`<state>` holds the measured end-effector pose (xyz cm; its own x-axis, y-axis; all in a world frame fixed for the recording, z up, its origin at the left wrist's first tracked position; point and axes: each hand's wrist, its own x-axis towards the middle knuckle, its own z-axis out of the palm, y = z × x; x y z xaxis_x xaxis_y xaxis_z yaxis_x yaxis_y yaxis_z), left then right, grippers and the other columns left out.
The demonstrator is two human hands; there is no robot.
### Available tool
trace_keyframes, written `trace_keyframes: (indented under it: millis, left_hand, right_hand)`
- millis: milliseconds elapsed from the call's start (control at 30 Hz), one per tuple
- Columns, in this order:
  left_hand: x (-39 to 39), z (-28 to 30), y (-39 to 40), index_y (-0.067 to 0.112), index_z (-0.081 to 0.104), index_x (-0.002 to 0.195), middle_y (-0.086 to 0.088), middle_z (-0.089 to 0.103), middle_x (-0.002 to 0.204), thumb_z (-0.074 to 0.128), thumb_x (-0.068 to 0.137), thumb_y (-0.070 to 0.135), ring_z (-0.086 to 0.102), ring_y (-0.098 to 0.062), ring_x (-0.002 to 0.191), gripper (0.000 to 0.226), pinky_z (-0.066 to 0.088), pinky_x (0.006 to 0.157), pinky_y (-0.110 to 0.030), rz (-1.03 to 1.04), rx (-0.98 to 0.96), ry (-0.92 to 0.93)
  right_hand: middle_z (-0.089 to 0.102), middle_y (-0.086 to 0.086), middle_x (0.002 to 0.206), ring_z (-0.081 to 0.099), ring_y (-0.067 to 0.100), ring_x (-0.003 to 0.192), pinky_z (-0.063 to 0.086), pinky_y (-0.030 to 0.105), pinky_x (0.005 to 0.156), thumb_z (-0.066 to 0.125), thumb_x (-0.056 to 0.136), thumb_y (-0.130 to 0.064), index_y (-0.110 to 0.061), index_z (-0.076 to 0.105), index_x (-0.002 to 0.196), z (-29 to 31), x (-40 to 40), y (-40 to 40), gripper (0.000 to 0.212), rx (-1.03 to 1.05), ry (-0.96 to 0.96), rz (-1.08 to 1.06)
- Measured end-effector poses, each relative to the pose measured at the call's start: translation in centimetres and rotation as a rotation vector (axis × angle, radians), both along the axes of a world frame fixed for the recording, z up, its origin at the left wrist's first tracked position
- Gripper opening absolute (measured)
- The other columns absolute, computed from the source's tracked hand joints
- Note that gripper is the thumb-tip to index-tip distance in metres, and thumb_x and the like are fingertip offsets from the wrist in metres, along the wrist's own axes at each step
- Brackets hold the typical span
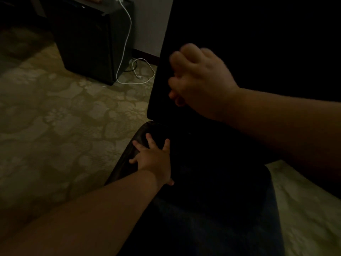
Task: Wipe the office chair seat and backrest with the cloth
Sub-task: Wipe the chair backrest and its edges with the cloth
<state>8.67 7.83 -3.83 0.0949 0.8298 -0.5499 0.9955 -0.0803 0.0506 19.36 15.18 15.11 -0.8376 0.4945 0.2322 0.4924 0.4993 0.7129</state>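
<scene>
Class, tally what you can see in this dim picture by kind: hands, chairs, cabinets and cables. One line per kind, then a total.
Hands: 2, the left hand flat on the chair seat and the blurred right hand at the backrest
Office chairs: 1
Dark cabinets: 1
White cables: 1
Total: 5

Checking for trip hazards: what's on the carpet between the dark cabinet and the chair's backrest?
In the head view, a white cable hangs down the cabinet and loops on the carpet beside the backrest.
</scene>
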Motion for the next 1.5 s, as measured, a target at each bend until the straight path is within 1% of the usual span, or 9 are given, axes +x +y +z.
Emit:
trace_keyframes:
  millis: [133,400,500,567,700,867,1033,1267,1500]
  left_hand:
    - [-0.1,-0.1,0.0,0.040,-0.026,0.160,-0.029,-0.028,0.166,0.083,0.061,0.079,-0.001,-0.071,0.147,0.152,0.054,0.096,-0.067,-0.003,0.003,0.007]
    - [-0.1,0.2,0.2,0.041,-0.028,0.159,-0.026,-0.031,0.166,0.081,0.063,0.081,-0.004,-0.068,0.150,0.150,0.053,0.098,-0.066,-0.019,-0.006,0.022]
    - [-0.3,0.3,-0.1,0.041,-0.026,0.160,-0.026,-0.030,0.167,0.079,0.064,0.083,-0.004,-0.068,0.150,0.148,0.053,0.098,-0.066,-0.040,-0.001,0.025]
    - [-0.3,0.4,0.0,0.041,-0.026,0.160,-0.026,-0.029,0.167,0.079,0.064,0.081,-0.003,-0.068,0.149,0.148,0.053,0.098,-0.066,-0.033,0.002,0.023]
    - [0.0,0.6,0.0,0.041,-0.025,0.160,-0.026,-0.029,0.167,0.083,0.064,0.077,-0.003,-0.069,0.149,0.149,0.051,0.099,-0.069,-0.006,-0.019,0.027]
    - [-0.4,0.1,0.0,0.045,-0.024,0.160,-0.022,-0.031,0.168,0.083,0.063,0.078,-0.006,-0.065,0.151,0.148,0.051,0.099,-0.068,0.005,-0.006,0.013]
    - [-0.6,0.0,-0.3,0.045,-0.026,0.159,-0.020,-0.031,0.168,0.076,0.066,0.083,-0.006,-0.063,0.152,0.143,0.050,0.100,-0.065,-0.016,0.007,0.044]
    - [-0.8,-0.1,0.0,0.047,-0.029,0.157,-0.018,-0.031,0.168,0.074,0.066,0.086,-0.006,-0.063,0.152,0.142,0.048,0.106,-0.066,-0.024,-0.004,0.070]
    - [-0.7,-0.6,-1.9,0.048,-0.019,0.161,-0.016,-0.023,0.172,0.064,0.086,0.076,-0.006,-0.058,0.155,0.115,0.031,0.115,-0.074,0.000,0.032,0.061]
  right_hand:
    - [0.062,0.010,0.125,0.055,0.035,0.117,0.055,0.044,0.083,0.083,0.083,-0.046,-0.023,0.076,0.096,-0.8,-0.6,0.6,0.028,0.005,-0.040,0.016]
    - [0.054,0.017,0.101,0.049,0.041,0.096,0.046,0.047,0.071,0.065,0.087,-0.034,-0.011,0.076,0.086,0.0,17.1,-3.6,0.026,-0.224,-0.069,-0.132]
    - [0.059,0.020,0.103,0.050,0.043,0.096,0.050,0.052,0.073,0.090,0.069,-0.026,-0.009,0.078,0.081,-0.8,20.4,-6.8,0.024,-0.267,-0.187,-0.284]
    - [0.059,0.020,0.102,0.049,0.042,0.097,0.050,0.051,0.071,0.099,0.057,-0.024,-0.009,0.077,0.079,-0.9,19.9,-6.6,0.034,-0.288,-0.211,-0.301]
    - [0.055,0.014,0.104,0.050,0.038,0.098,0.044,0.045,0.070,0.083,0.084,-0.029,-0.014,0.072,0.081,-1.0,13.1,-3.5,0.019,-0.211,-0.181,-0.086]
    - [0.064,0.009,0.109,0.062,0.035,0.102,0.049,0.041,0.076,0.066,0.084,-0.032,-0.019,0.076,0.085,-3.3,2.3,0.0,0.016,-0.125,-0.158,-0.038]
    - [0.061,0.013,0.108,0.054,0.037,0.107,0.049,0.045,0.079,0.074,0.086,-0.032,-0.016,0.073,0.086,-3.5,8.9,-0.1,0.016,-0.110,-0.110,0.016]
    - [0.060,0.017,0.104,0.053,0.041,0.099,0.050,0.051,0.075,0.096,0.058,-0.023,-0.010,0.077,0.078,-4.8,26.1,-9.5,0.031,-0.377,-0.227,-0.459]
    - [0.061,0.003,0.110,0.052,0.030,0.107,0.049,0.039,0.079,0.090,0.069,-0.042,-0.030,0.080,0.091,-5.7,27.9,-14.5,0.027,-0.372,-0.080,-0.732]
